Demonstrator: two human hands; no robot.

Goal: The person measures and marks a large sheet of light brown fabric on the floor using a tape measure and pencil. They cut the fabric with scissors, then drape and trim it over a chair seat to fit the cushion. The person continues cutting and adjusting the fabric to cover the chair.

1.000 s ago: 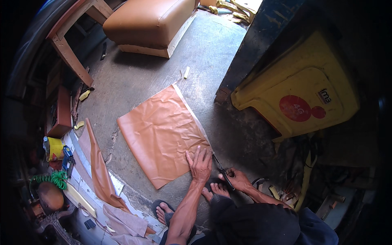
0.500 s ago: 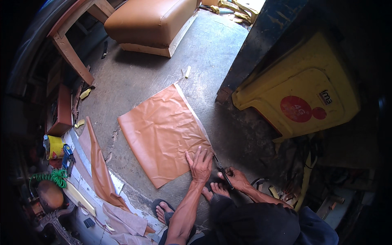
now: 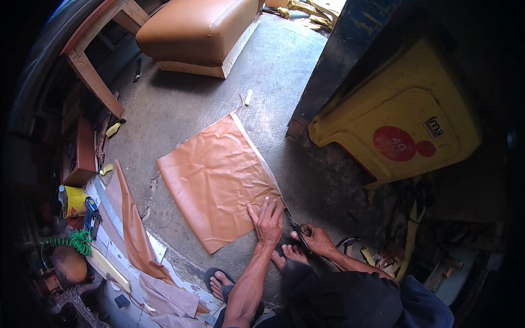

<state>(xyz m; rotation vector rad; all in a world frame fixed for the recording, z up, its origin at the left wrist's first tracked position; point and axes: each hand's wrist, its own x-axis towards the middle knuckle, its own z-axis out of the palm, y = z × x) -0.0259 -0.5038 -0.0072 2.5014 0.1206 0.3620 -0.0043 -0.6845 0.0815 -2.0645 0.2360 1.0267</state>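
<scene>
A folded sheet of tan-brown leatherette (image 3: 210,175) lies wrinkled on the concrete floor, its pale underside showing along the right edge. My left hand (image 3: 268,221) rests flat on its near right corner, fingers spread. Just right of it, my right hand (image 3: 316,239) grips a pair of dark scissors (image 3: 298,228). The scissor blades point up and left and meet the sheet's right edge near my left fingertips. Whether the blades are apart is too small to tell.
A brown upholstered seat (image 3: 199,33) stands at the far side beside a wooden frame (image 3: 95,76). At right are a dark post (image 3: 339,60) and a yellow plastic panel (image 3: 404,120). Leatherette scraps (image 3: 136,229), a yellow can (image 3: 74,201) and a green coiled hose (image 3: 79,241) lie left.
The view has shifted very slightly. Both hands, the scissors and the leatherette keep nearly the same places.
</scene>
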